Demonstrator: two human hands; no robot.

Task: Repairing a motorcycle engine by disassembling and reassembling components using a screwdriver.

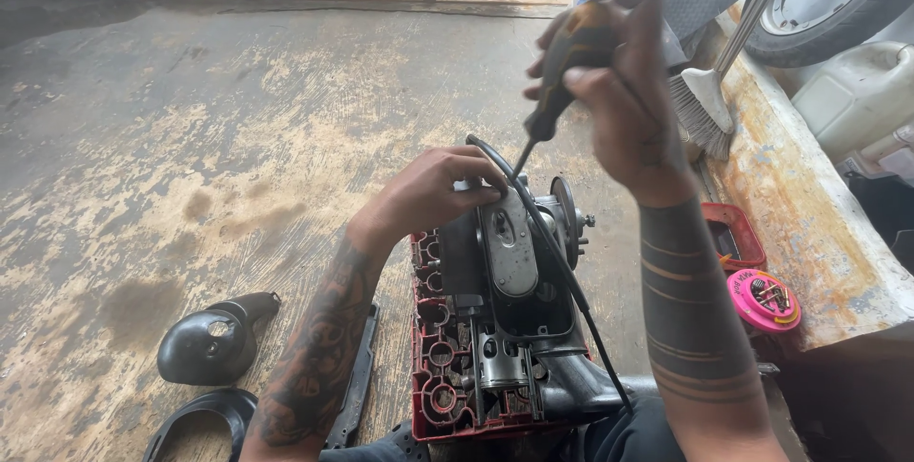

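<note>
Right grip (609, 71) tight around screwdriver (562, 71)

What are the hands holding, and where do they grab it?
The right hand grips a screwdriver by its orange-and-black handle, tip down on the engine. The left hand steadies the engine's top edge, beside a black cable.

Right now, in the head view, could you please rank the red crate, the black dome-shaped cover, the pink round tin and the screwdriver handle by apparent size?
1. red crate
2. black dome-shaped cover
3. screwdriver handle, though nearness to the camera may enlarge it
4. pink round tin, similar to the handle, so this order is unsure
</note>
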